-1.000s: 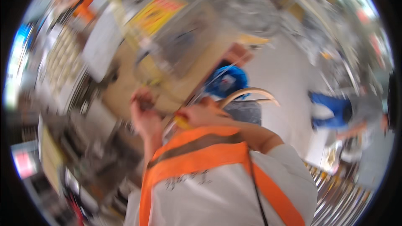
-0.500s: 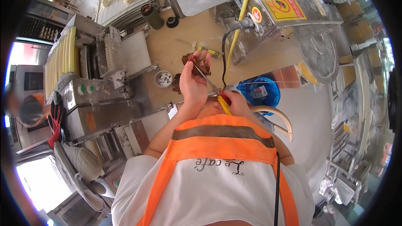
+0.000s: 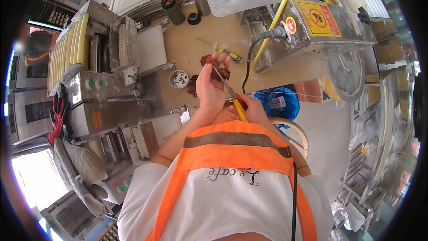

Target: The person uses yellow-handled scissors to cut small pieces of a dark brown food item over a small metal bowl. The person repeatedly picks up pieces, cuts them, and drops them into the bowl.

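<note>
Pinching a small brown piece (image 3: pixel 217 68) in my left hand (image 3: pixel 210 90), I keep it raised above the desk (image 3: pixel 196 44), just ahead of my chest. It looks thin and ragged, like a dry leaf or a scrap of crust, though the view is too small to tell which. It should weigh almost nothing and crumble easily, so my left grip is clenched on it lightly, fingertips at its lower edge, leaving the top free.

My right hand (image 3: pixel 254 109) is wrapped around the yellow handle of a tool (image 3: pixel 232 96), a slim metal shaft that runs up and left to meet the piece. The handle is stiff and gives a sure hold; the shaft would be slippery, so I stay low on it.

Beyond my left grip lies another yellow-handled tool (image 3: pixel 230 55); to its left sits a small round cup (image 3: pixel 179 79).
</note>
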Demonstrator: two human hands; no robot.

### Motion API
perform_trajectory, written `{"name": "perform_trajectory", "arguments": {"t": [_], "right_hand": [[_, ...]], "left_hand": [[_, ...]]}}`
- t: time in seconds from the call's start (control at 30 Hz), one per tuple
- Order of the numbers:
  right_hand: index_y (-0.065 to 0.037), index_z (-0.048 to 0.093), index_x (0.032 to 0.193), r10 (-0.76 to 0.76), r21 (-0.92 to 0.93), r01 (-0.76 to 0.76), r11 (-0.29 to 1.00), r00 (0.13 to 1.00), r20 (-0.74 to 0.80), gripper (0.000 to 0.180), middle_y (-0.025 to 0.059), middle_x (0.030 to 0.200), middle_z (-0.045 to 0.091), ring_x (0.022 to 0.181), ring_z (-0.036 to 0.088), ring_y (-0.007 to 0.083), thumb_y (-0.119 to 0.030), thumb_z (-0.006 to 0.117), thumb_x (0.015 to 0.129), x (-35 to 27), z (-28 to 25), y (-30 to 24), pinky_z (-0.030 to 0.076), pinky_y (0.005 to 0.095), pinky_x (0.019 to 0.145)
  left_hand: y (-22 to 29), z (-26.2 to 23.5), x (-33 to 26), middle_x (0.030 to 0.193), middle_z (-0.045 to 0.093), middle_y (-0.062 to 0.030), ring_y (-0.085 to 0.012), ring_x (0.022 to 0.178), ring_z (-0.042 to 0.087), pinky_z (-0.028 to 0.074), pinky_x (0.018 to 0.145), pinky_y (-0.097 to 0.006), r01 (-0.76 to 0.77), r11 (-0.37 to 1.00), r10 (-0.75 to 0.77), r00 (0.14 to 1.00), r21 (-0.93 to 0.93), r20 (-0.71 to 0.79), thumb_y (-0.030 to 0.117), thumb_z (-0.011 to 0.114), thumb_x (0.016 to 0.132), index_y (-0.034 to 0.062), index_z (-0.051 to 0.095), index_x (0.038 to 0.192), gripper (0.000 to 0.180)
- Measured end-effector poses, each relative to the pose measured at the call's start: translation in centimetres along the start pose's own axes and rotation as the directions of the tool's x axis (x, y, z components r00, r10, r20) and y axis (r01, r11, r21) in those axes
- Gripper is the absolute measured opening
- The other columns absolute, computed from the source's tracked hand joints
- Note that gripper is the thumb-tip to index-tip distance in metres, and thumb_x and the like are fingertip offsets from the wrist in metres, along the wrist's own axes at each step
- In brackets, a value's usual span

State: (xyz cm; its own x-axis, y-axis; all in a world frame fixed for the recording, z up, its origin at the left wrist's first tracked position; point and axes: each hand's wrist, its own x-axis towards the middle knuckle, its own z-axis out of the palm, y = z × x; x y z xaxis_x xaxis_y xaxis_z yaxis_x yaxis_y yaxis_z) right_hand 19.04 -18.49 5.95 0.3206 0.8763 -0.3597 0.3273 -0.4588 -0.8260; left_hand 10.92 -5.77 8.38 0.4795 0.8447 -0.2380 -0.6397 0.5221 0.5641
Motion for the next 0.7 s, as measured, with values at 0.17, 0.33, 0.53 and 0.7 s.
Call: {"name": "perform_trajectory", "arguments": {"t": [0.17,0.33,0.53,0.7], "right_hand": [[0.001,0.057,0.088,-0.001,-0.043,0.001,0.999,1.0,-0.005,0.035,0.013,0.07,0.058,0.061,0.052,0.0205,-0.028,0.071,0.075,0.3,0.0,0.4,0.042,0.03,0.057],[0.001,0.057,0.086,-0.023,-0.032,0.022,0.999,1.0,-0.008,0.034,0.012,0.068,0.056,0.059,0.05,0.0194,-0.029,0.071,0.076,0.4,-0.2,0.1,0.04,0.0297,0.055],[0.001,0.056,0.086,0.053,0.111,-0.057,0.992,0.998,0.037,0.033,0.0095,0.064,0.053,0.058,0.047,0.0154,-0.028,0.07,0.077,0.5,-0.5,-0.8,0.039,0.0279,0.053],[0.001,0.056,0.085,-0.103,0.06,0.105,0.993,0.994,-0.042,0.033,0.0082,0.062,0.052,0.055,0.045,0.0128,-0.028,0.07,0.077,1.0,-0.2,-0.4,0.038,0.0273,0.051]], "left_hand": [[0.1,0.1,0.2,0.119,0.05,-0.021,-0.0295,0.11,0.051,0.039,0.096,-0.036,0.002,0.999,-0.002,1.0,0.035,0.0,0.017,0.035,0.093,-0.0081,0.04,0.123,0.039],[-0.1,-0.2,0.3,0.119,0.05,-0.0201,-0.0286,0.109,0.052,0.041,0.094,-0.036,0.035,0.999,-0.035,0.999,0.024,-0.003,0.016,0.034,0.093,-0.0073,0.041,0.121,0.037],[0.2,0.0,0.3,0.117,0.052,-0.0192,-0.0281,0.106,0.053,0.043,0.092,-0.036,0.05,0.999,-0.049,0.998,0.02,-0.031,0.015,0.033,0.093,-0.007,0.042,0.12,0.036],[0.3,-0.2,0.5,0.116,0.053,-0.0185,-0.0284,0.106,0.053,0.043,0.092,-0.037,0.057,0.998,-0.057,0.998,0.011,-0.018,0.014,0.033,0.093,-0.0073,0.043,0.119,0.036]]}}
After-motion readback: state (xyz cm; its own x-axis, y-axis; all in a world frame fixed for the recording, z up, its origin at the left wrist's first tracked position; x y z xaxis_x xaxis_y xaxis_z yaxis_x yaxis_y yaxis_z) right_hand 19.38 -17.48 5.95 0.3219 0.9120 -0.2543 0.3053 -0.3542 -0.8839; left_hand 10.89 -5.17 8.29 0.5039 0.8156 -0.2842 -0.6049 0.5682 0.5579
